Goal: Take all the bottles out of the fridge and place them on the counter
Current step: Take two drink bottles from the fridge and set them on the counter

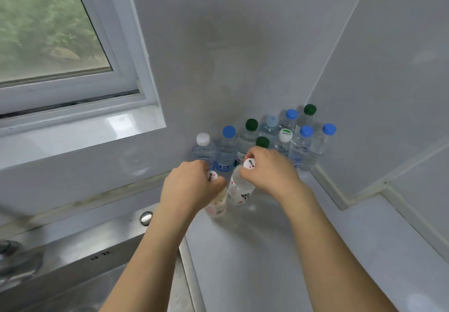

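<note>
Nearest, a steel sink (73,270) adjoins the grey surface (279,263). Further in, the left hand (187,190) grips one white-capped labelled bottle (217,207) round its neck, fingers curled beneath the cap; the right hand (269,170) holds a second labelled bottle (240,190) the same way. Both bottles appear to stand on, or just above, the surface; contact cannot be confirmed. Judged: thin clear plastic, filled, moderately heavy, likely cold and slippery; walls would dent under pressure, so the rigid neck is the sound hold. Behind, a cluster of capped water bottles (267,136) stands upright in the corner against the wall (230,56).
</note>
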### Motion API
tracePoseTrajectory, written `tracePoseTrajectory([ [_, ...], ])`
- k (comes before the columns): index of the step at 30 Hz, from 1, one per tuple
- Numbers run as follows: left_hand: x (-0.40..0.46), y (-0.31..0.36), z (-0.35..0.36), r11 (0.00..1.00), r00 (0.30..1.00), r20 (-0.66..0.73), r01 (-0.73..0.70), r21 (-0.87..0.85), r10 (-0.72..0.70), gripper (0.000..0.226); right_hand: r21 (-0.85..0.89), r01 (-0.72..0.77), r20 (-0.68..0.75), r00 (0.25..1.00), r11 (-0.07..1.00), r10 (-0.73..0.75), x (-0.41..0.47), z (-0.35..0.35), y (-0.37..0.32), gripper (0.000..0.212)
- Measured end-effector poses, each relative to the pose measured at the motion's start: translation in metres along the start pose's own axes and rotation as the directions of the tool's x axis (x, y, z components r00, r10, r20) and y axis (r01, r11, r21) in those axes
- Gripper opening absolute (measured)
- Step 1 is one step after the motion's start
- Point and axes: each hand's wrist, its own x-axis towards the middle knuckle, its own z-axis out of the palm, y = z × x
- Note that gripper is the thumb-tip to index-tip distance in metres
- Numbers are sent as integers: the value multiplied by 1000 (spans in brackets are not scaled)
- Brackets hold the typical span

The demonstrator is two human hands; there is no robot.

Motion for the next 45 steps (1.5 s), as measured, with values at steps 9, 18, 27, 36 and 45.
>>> tracePoseTrajectory([
  [9, 37, -2, 16, 1000, 1000, -20, -19, -22, 19, 27, -14, 33, -10, 999, 999, -33, 40, 15, -3, 26],
  [18, 55, -3, 24, 998, 997, -41, -68, 15, 68, 28, -58, 77, -25, 997, 995, -78, 53, 27, -3, 17],
  [27, 62, -9, 33, 990, 990, -35, -139, -15, 138, 32, 25, 87, -13, 996, 996, -86, 57, 31, 7, 30],
  [36, 58, -6, 42, 995, 998, -5, -66, -74, 66, 28, 47, 85, -74, 994, 995, -81, 41, 42, 12, 39],
  [45, 14, 12, 26, 971, 949, -246, -153, 184, 196, 53, 139, 44, -121, 992, 989, -27, -41, -4, 47, 58],
])
